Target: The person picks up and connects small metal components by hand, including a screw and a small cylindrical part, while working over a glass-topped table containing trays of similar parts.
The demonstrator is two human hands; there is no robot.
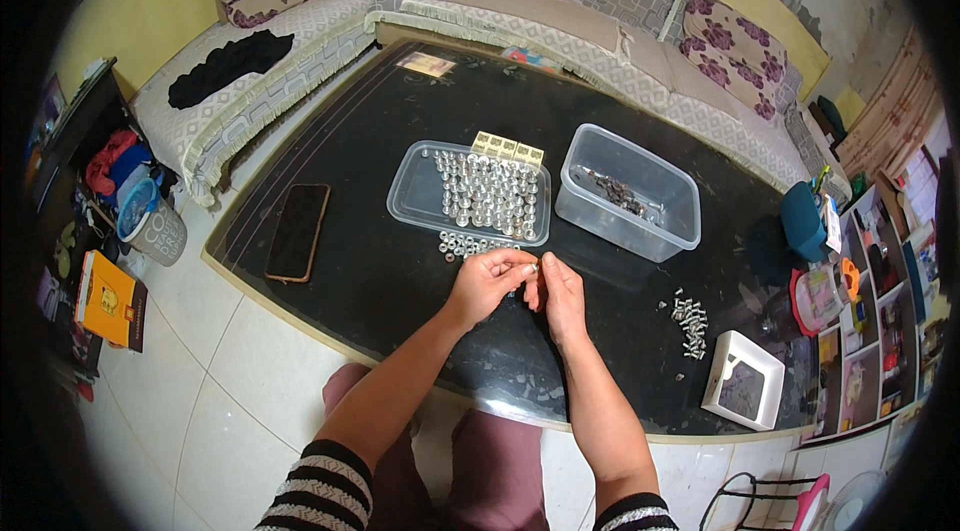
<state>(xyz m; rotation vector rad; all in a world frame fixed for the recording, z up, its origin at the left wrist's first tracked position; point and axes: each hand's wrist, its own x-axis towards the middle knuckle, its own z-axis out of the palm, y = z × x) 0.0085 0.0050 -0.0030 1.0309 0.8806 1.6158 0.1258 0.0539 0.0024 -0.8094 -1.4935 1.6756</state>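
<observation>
My left hand (489,283) and my right hand (562,296) meet over the near part of the black table, fingertips pinched together. Between them is a small shiny metal piece (532,270), mostly covered by the fingers, so its exact kind is hard to make out. Just beyond, a clear plastic lid (415,206) bears rows of small silver metal parts (485,193). Loose ring-like silver pieces (460,245) lie between the lid and my left hand. Right of the lid stands a clear plastic tub (630,228) with small dark metal parts (620,193) inside.
A phone (298,233) lies at the left of the table (370,281). To the right are a heap of small silver cylinders (690,326) and an open white box (768,386). Pale yellow printed blocks (508,148) touch the lid's far edge. A sofa (600,31) runs behind the table.
</observation>
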